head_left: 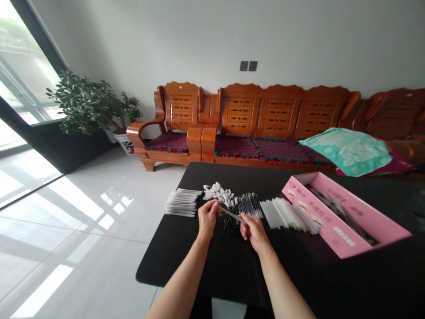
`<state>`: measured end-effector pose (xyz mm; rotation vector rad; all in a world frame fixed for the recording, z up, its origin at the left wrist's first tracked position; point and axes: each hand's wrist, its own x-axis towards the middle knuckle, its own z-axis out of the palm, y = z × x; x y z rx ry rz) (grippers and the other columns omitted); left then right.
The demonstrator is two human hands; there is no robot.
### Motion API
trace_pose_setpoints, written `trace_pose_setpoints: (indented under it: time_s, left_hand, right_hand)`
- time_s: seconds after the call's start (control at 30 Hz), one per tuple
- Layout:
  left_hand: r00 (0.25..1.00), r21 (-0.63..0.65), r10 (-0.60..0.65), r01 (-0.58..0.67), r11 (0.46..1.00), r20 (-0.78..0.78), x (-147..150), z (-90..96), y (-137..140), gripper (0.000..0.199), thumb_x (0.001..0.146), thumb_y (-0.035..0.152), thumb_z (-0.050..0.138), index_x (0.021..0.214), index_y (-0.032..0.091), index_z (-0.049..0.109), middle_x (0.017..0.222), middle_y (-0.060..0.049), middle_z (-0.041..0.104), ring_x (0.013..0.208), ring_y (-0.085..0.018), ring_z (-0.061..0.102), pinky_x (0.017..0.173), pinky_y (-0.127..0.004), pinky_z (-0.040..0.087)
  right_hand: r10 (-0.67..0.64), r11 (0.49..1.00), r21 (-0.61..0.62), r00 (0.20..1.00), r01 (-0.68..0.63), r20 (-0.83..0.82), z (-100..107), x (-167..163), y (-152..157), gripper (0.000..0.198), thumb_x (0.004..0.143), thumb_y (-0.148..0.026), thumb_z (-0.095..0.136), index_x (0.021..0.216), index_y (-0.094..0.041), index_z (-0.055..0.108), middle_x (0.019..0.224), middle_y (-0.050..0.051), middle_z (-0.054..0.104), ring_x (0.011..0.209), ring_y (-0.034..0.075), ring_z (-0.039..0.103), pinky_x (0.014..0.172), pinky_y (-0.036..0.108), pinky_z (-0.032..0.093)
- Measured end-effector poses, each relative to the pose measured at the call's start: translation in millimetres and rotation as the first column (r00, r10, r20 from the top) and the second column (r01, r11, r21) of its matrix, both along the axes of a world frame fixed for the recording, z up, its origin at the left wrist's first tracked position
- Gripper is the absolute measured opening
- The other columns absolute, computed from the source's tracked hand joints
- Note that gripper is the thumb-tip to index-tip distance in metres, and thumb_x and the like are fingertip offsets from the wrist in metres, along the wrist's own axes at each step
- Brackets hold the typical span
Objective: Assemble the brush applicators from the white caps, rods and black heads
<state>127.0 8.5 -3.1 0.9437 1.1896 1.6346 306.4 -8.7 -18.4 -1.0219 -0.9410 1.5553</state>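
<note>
A slim whitish pen barrel [232, 214] spans the gap between my two hands, above the black table. My left hand [208, 217] pinches its left end between thumb and fingertips. Around its right end the fingers of my right hand [254, 230] are closed. Below the barrel lies a pile of small black plugs [229, 228], partly covered by it. Just beyond my hands are a heap of short white caps [219, 193] and a row of dark, thin pen refills [249, 205]. White pens or sticks [182, 203] lie stacked by my left hand, and translucent barrels [282, 213] fan out right of the refills.
A pink open box [338, 217] with dark thin items inside stands on the black table [232, 270] at the right. Behind the table is a wooden sofa [279, 110] with a turquoise cloth [352, 150]. A potted plant [89, 104] stands at the left by the window.
</note>
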Motion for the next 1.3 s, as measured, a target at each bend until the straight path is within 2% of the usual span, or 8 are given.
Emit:
trace_pose_setpoints:
  time_s: [0.2,0.37,0.53,0.87,1.07,1.17,1.23,1.3]
  left_hand:
    - [0.884,0.015,0.447,-0.45,0.893,-0.137,-112,7.1,21,0.042,0.074,0.048,0.066,0.094,0.011,0.074,0.061,0.0,0.062,0.053,-0.012,0.057,0.057,-0.024,0.051]
    - [0.777,-0.084,0.527,-0.585,0.807,-0.344,-174,-9.3,23,0.048,0.075,0.048,0.058,0.101,0.012,0.074,0.06,-0.001,0.065,0.056,-0.017,0.064,0.059,-0.027,0.053]
    - [0.701,-0.132,0.497,-0.635,0.761,-0.511,-181,-22.4,12,0.047,0.076,0.048,0.056,0.102,0.014,0.075,0.062,-0.004,0.07,0.06,-0.021,0.069,0.067,-0.032,0.054]
    - [0.63,-0.168,0.393,-0.644,0.747,-0.669,-175,-11.2,7,0.042,0.079,0.042,0.054,0.105,0.016,0.076,0.06,-0.005,0.07,0.068,-0.025,0.071,0.078,-0.036,0.052]
    - [0.601,-0.133,0.406,-0.655,0.744,-0.688,-179,-13.6,10,0.04,0.08,0.041,0.055,0.103,0.017,0.076,0.055,-0.003,0.066,0.066,-0.025,0.069,0.076,-0.036,0.052]
    - [0.539,-0.053,0.446,-0.677,0.734,-0.714,-170,-3.6,7,0.037,0.08,0.038,0.054,0.103,0.018,0.075,0.056,-0.002,0.065,0.069,-0.025,0.067,0.079,-0.037,0.051]
    - [0.472,0.061,0.511,-0.689,0.722,-0.719,-156,4.1,4,0.036,0.082,0.036,0.053,0.105,0.02,0.075,0.062,-0.003,0.066,0.074,-0.024,0.067,0.084,-0.036,0.049]
    - [0.464,0.144,0.542,-0.651,0.745,-0.701,-136,8.4,1,0.036,0.084,0.036,0.051,0.106,0.02,0.074,0.071,-0.003,0.068,0.073,-0.021,0.065,0.084,-0.034,0.048]
  right_hand:
    - [-0.049,0.999,0.002,0.997,0.049,-0.061,-1,-1,0,0.044,0.077,-0.055,0.072,0.084,-0.011,0.07,0.046,-0.003,0.055,0.037,0.009,0.046,0.033,0.019,0.033]
    - [-0.058,0.998,0.017,0.998,0.059,-0.04,-4,-3,0,0.042,0.077,-0.053,0.072,0.083,-0.012,0.07,0.046,-0.003,0.055,0.037,0.009,0.046,0.033,0.019,0.033]
    - [-0.048,0.999,0.017,0.999,0.048,-0.02,-4,-3,0,0.042,0.077,-0.054,0.072,0.084,-0.012,0.07,0.046,-0.003,0.055,0.037,0.009,0.046,0.033,0.018,0.033]
    - [-0.062,0.998,0.02,0.998,0.062,-0.032,-2,-5,-1,0.041,0.077,-0.051,0.072,0.082,-0.011,0.07,0.046,-0.003,0.055,0.037,0.009,0.047,0.032,0.018,0.031]
    - [-0.218,0.974,0.097,0.967,0.207,0.129,1,19,2,0.038,0.078,-0.051,0.068,0.082,-0.013,0.07,0.047,-0.002,0.055,0.038,0.011,0.046,0.034,0.02,0.031]
    - [-0.415,0.909,0.242,0.77,0.339,0.484,6,55,9,0.027,0.076,-0.043,0.067,0.074,-0.017,0.07,0.045,-0.001,0.054,0.04,0.015,0.05,0.039,0.024,0.036]
    - [-0.538,0.838,0.408,0.421,0.361,0.731,13,81,14,0.016,0.078,-0.033,0.065,0.074,-0.019,0.073,0.056,0.006,0.064,0.053,0.021,0.06,0.051,0.03,0.044]
    - [-0.513,0.811,0.461,0.059,0.359,0.857,21,103,18,0.016,0.082,-0.026,0.062,0.082,-0.018,0.075,0.071,0.014,0.071,0.068,0.029,0.067,0.06,0.036,0.046]
